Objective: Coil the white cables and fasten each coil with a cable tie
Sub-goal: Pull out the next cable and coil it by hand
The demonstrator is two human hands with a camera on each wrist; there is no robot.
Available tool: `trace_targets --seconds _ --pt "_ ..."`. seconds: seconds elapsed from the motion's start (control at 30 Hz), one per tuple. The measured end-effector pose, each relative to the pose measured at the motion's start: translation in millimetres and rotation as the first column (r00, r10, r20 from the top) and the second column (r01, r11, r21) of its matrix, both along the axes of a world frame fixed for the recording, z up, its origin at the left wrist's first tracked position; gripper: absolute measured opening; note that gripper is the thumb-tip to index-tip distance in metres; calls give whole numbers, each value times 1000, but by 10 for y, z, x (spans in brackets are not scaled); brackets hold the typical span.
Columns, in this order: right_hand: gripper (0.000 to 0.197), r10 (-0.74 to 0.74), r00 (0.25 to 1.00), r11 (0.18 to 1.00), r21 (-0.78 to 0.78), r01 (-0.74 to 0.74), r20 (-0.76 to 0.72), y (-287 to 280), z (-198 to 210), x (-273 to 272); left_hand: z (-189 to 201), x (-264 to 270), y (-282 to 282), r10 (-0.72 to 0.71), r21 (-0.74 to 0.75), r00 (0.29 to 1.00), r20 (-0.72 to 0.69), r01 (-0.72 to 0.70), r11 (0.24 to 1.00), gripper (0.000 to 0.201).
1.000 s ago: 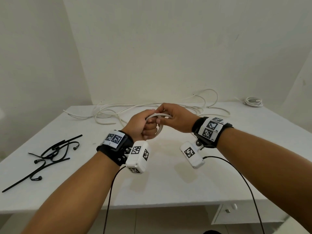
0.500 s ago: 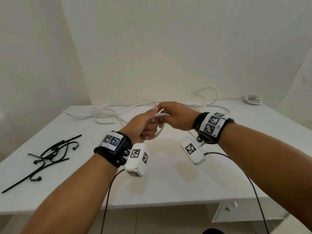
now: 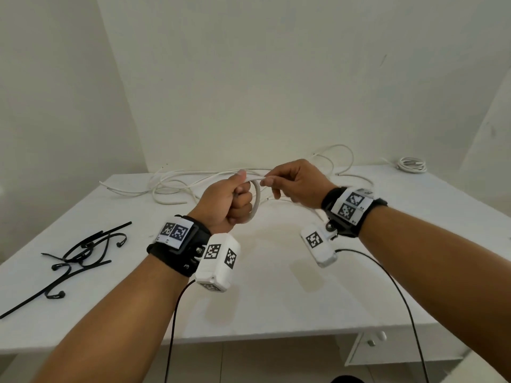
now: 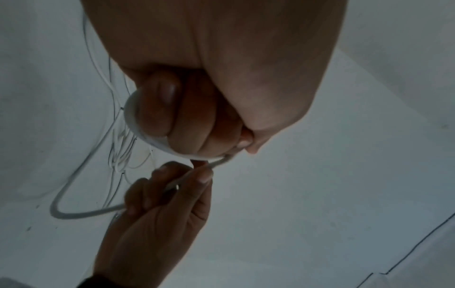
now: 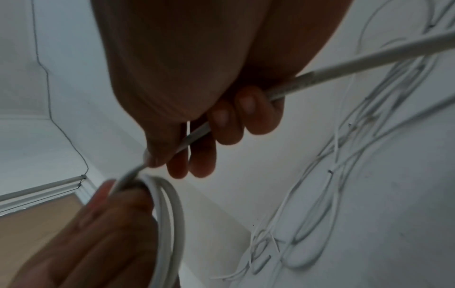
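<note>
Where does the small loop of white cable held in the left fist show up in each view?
Head: small white cable loop at centre, hanging from the left hand.
Left wrist: loop left of centre, round the fingers.
Right wrist: loop lower centre.
Shared landmark: right hand pinching the cable.

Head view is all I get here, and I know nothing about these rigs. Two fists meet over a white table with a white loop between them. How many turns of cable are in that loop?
Observer: The right wrist view shows two strands side by side in the coil that the left hand grips.
Operator: And the right hand, does it just pinch the tip?
Observer: No. In the right wrist view the cable runs through the curled fingers of the right hand and on out past them.
Operator: Where does that slack go?
Observer: The left wrist view shows it sag in a wide bend below the hands.
</note>
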State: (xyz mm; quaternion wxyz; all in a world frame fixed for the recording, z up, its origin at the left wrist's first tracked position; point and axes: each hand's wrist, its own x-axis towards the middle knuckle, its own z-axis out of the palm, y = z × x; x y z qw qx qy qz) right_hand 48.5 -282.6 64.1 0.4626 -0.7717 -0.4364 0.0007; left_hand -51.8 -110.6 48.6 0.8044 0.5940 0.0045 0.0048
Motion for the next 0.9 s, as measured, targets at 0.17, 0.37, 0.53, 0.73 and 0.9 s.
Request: trace_targets --seconds 0.17,0.37,0.53,0.73,0.9 --pt "35 1 996 998 56 4 -86 92 -151 -54 44 21 -70 -13 -164 1000 17 15 986 51" --pt "17 -89 988 994 68 81 127 85 -10 40 52 3 -34 -100 -191 995 23 103 976 50" --pt "29 -90 990 992 96 80 111 87 -83 -7 41 -9 -67 -138 -201 990 34 142 969 43" --pt "43 -107 993 984 -141 112 43 149 -257 -153 51 139 -162 46 -365 970 240 47 930 30" --pt "29 -34 992 915 -396 79 118 193 -376 -258 123 292 -151 278 -328 909 312 -171 929 22"
